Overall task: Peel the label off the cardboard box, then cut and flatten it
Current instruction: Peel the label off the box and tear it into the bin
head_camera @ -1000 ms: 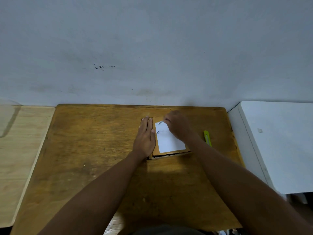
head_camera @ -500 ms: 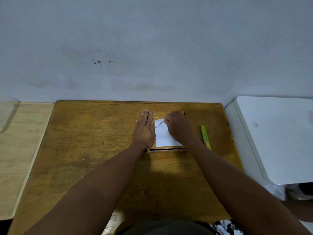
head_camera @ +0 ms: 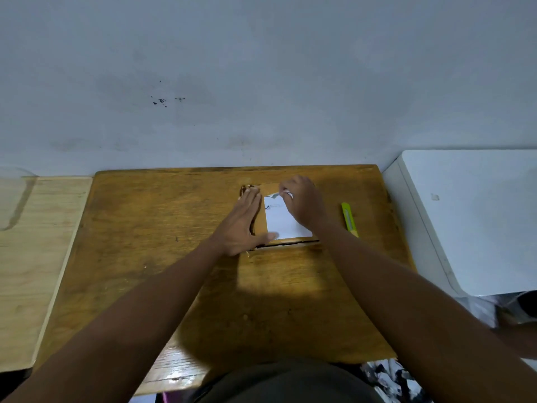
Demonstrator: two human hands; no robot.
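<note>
A flat cardboard box [head_camera: 276, 242] lies on the far part of a brown wooden table [head_camera: 162, 228], close to the wall. The left hand [head_camera: 242, 221] lies flat on the left side of the box with straight fingers held together, and it covers that side. The right hand [head_camera: 302, 200] pinches the lifted far corner of the white label [head_camera: 280, 221]; the fingertips are small and hard to make out. The hand hides the right part of the label. The rest of the label lies flat on the box. The print on the label is too small to read. A yellow-green utility knife [head_camera: 349, 219] lies just right of the box, apart from it.
</note>
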